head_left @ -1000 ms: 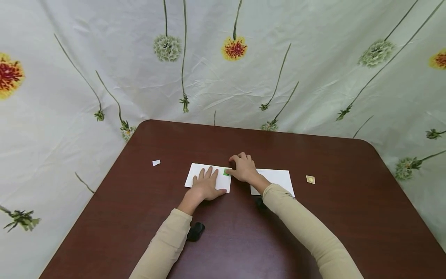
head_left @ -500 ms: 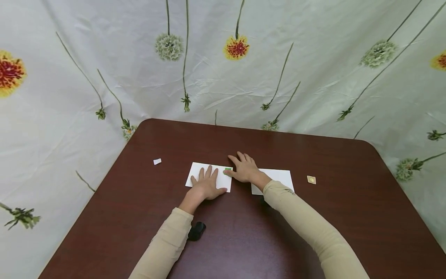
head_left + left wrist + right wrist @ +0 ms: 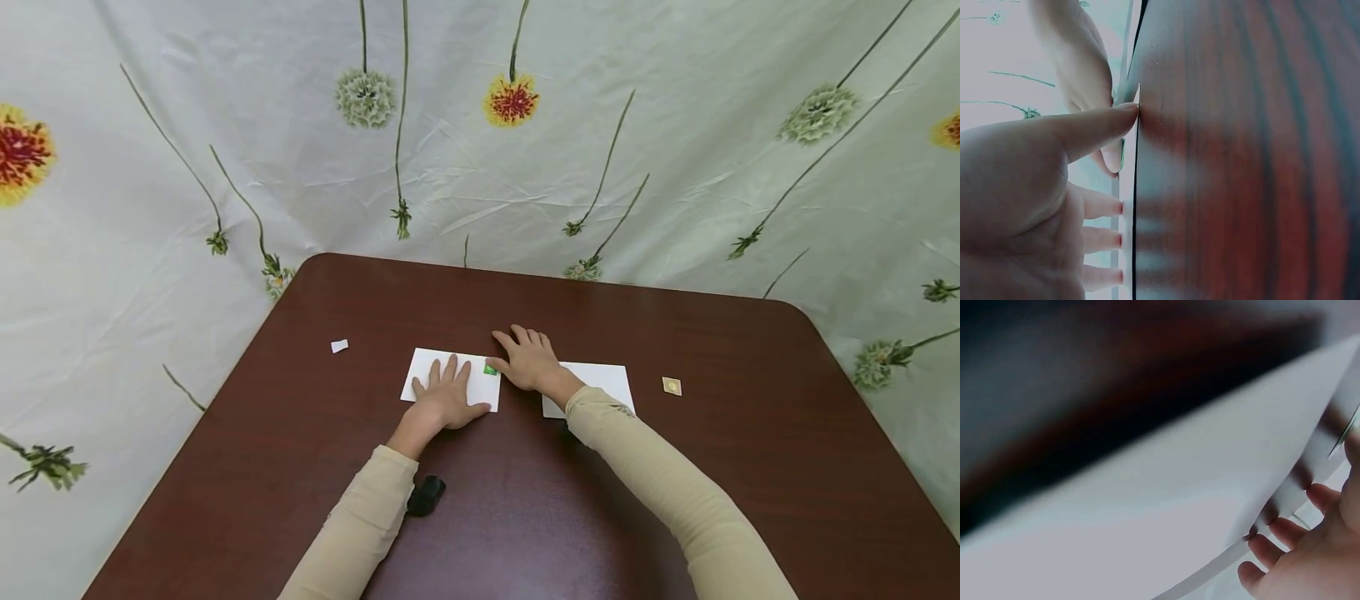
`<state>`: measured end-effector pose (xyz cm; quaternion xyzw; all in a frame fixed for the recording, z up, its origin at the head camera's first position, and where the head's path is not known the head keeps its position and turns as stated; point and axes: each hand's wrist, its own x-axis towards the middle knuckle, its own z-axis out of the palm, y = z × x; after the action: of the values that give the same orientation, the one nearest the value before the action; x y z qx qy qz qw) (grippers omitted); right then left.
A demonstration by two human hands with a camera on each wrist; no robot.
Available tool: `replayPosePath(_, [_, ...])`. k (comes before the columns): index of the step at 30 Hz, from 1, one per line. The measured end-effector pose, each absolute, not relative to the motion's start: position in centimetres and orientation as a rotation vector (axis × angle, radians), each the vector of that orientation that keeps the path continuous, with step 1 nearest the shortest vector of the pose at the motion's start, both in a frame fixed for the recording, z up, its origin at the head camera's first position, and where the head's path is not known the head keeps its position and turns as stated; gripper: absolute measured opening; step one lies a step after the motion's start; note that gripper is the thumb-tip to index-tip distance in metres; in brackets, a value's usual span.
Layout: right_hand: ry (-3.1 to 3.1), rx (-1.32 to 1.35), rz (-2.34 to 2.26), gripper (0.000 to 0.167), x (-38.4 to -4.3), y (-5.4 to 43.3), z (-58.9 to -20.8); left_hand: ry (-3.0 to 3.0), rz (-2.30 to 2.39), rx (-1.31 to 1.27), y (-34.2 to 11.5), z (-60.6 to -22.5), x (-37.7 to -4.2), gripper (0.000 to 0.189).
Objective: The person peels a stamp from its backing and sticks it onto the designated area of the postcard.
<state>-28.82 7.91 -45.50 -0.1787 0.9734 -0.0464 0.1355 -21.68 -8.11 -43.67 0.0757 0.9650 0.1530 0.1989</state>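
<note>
A white envelope (image 3: 480,388) lies on the brown table with a small green stamp (image 3: 490,370) at its far right corner. My left hand (image 3: 442,404) rests on this envelope, fingers spread and straight; in the left wrist view its thumb (image 3: 1100,128) lies along the edge. My right hand (image 3: 527,364) is at the envelope's right end, its thumb touching the stamp and its other fingers stretched out over the table. Beneath the right wrist is a second white envelope (image 3: 603,382), partly hidden by the forearm and large in the right wrist view.
A small tan square (image 3: 672,386), like a stamp, lies on the table to the right. Off to the left is a white paper scrap (image 3: 339,346). A black device (image 3: 426,497) shows under the left wrist. Behind the table (image 3: 525,500) hangs a flowered cloth (image 3: 300,167).
The right hand's fingers have straightened from a curl, and its thumb has shifted slightly on the stamp, which now shows more. The left hand has stayed on the envelope.
</note>
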Motion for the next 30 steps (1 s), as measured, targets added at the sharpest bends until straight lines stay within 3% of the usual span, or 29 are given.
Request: replayPosePath(30, [2.855, -0.615, -0.169, 0.054, -28.5, 9.0, -45.3, 2.705, 0.421, 0.22, -8.2, -43.7, -21.9, 0.078])
